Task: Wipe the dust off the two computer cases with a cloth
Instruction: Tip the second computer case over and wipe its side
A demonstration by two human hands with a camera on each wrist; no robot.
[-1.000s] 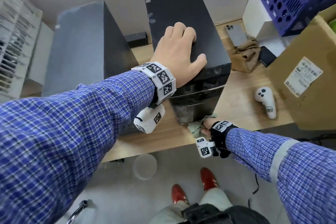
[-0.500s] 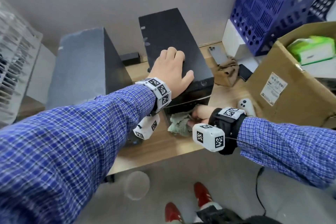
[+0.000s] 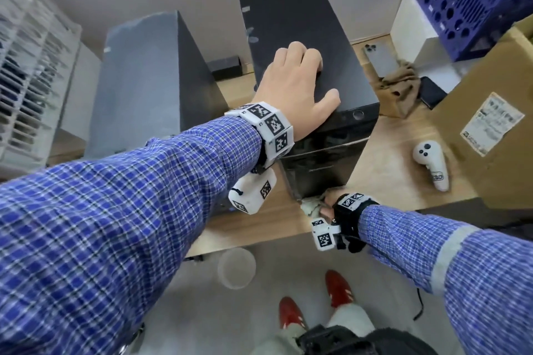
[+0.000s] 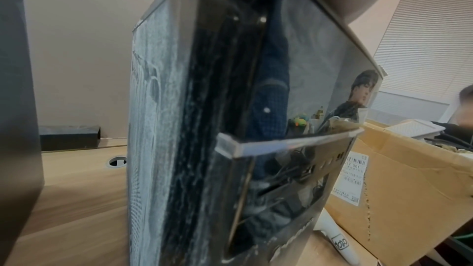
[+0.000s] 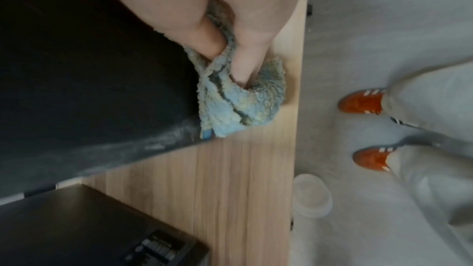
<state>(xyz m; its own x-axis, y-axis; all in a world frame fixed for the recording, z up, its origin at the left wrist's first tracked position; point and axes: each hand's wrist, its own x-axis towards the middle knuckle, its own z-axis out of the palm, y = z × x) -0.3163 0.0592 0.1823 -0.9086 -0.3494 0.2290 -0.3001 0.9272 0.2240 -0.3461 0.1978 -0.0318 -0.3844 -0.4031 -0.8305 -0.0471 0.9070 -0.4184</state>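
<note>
Your left hand (image 3: pixel 294 92) lies flat and open on top of the right black case (image 3: pixel 300 37). Your right hand (image 5: pixel 230 33) has its grip closed around the blue cloth (image 5: pixel 240 100), low at the front bottom corner of that case, touching the wooden surface (image 5: pixel 230 189). The dusty grey case (image 3: pixel 144 81) stands just beside it on the left.
</note>
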